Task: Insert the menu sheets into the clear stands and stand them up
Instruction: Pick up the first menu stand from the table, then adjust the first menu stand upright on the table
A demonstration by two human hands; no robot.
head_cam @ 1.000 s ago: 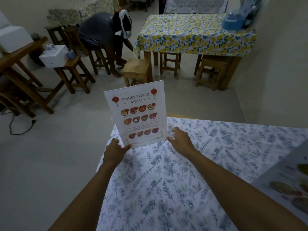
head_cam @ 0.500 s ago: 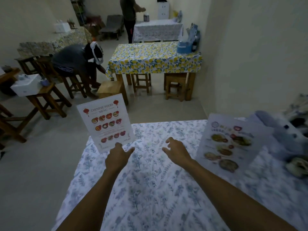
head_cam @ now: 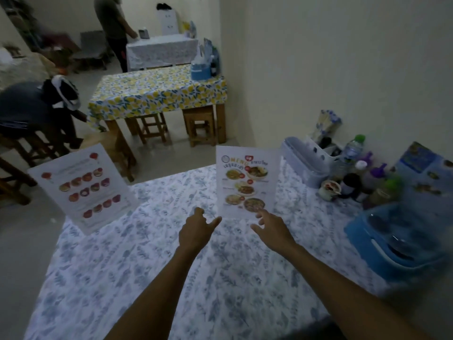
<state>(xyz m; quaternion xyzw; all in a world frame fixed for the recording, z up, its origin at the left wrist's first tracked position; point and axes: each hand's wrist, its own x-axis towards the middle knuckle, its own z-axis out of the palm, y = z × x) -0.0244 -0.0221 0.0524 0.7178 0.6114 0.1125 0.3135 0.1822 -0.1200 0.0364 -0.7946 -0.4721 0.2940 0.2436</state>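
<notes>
Two menus in clear stands are upright on the floral tablecloth. The Chinese food menu stand leans back at the table's far left corner, with no hand on it. A second menu stand, headed MENU with food photos, is upright at the far middle. My left hand hovers just below its lower left corner, fingers loosely spread. My right hand reaches toward its lower right corner, the index fingertip at or just short of the sheet's bottom edge. Neither hand holds anything.
At the right edge sit a blue plastic basket, sauce bottles, a white box and a blue printed sheet. Beyond stand a lemon-print table with wooden stools; one person bends at left, another stands at the back.
My view swung right. Both hands left the Chinese food menu stand, which stays upright at the left, and moved across to the base of the second menu stand.
</notes>
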